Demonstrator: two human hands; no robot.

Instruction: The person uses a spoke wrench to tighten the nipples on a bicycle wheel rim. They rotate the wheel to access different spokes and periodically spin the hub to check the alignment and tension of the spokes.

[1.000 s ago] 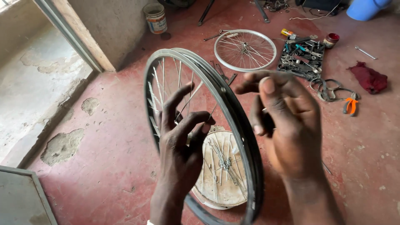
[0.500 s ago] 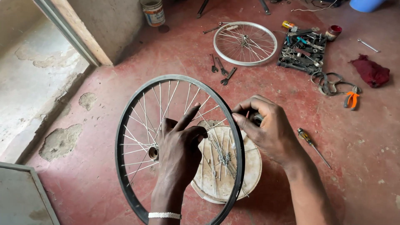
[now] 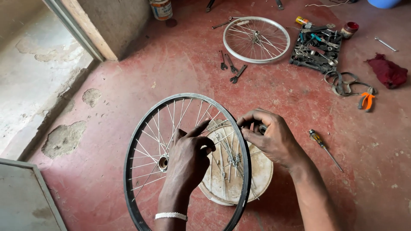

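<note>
Bicycle wheel (image 3: 145, 141), black-rimmed with thin silver spokes and a bare hub at its middle, stands nearly upright on the red floor (image 3: 107, 107), tilted a little toward the camera. Fingers (image 3: 204, 145) of the left hand (image 3: 186, 160) reach through the spokes from the near side, curled and pinching one spoke close to the rim. Those of the right hand (image 3: 272, 139) are bunched closed around a small dark round part at the rim's right edge; what the part is cannot be made out. A beaded white bracelet (image 3: 171, 216) circles the left wrist. Behind the wheel lies one round white lid (image 3: 257, 175) carrying loose spokes. One screwdriver (image 3: 323, 147) lies just right of the right hand. Farther off: one second, silver wheel (image 3: 256, 39) flat on the floor, three small wrenches (image 3: 230, 67) beside it, one open tool tray (image 3: 316, 48), one pair of orange-handled pliers (image 3: 367, 99), one dark red rag (image 3: 387, 72) and one tin can (image 3: 161, 8).
</note>
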